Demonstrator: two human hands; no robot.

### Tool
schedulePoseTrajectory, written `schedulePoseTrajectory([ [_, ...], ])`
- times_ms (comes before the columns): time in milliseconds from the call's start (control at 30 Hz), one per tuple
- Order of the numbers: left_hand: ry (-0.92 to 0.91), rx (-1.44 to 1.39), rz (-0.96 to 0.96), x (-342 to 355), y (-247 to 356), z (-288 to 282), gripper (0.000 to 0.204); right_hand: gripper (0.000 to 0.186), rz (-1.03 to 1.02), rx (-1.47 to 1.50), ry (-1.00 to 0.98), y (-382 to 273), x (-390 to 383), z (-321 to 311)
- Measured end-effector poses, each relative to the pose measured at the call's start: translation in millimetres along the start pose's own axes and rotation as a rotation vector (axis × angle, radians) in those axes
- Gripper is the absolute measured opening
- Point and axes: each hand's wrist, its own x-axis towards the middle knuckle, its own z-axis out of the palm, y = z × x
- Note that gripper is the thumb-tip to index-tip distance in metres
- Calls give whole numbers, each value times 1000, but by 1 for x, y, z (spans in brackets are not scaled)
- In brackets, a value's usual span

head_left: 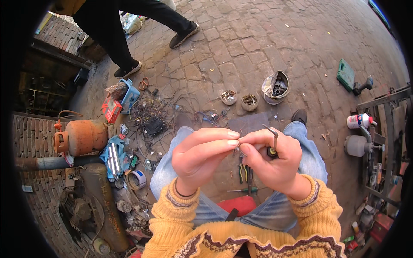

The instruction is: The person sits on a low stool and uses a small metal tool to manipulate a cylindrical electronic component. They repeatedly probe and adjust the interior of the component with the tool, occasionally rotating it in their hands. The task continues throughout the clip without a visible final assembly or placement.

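My left hand (195,157) and my right hand (282,161) meet above my lap, thumbs and forefingers pinched together at the tips. Something tiny sits between them, too small and covered to name. Held in my right hand is a hooked metal pick (274,136), its bent tip rising above the forefinger and its dark and yellow handle partly covered by the fingers. Below the hands, on the ground between my legs, lie pliers (244,173) with yellow-green grips and a green-handled screwdriver (246,190).
Two small tubs of metal bits (228,97) (249,102) and a pail (276,88) stand ahead. Tangled wires (150,116) spread left, near an orange gas cylinder (86,136). A metal rack (383,103) and spray bottle (360,121) are right. A person (105,34) walks at far left.
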Motion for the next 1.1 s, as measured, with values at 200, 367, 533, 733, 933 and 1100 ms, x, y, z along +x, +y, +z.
schedulePoseTrajectory([
  [200,-70,100,12,2,1,-7,27,6,14,-11,-72,8,2,-1],
  [367,-102,142,-12,3,3,-9,28,6,-22,-36,-146,14,5,-6],
  [533,-110,131,-42,3,4,-8,29,6,-12,-48,-173,14,7,-7],
  [733,-153,132,-34,6,-1,-12,28,5,61,61,-241,18,13,-13],
  [933,-162,125,-94,4,-1,-13,27,11,140,75,-244,20,13,-14],
  [1100,-156,131,-90,4,-2,-11,28,5,42,-2,-259,22,13,-13],
])
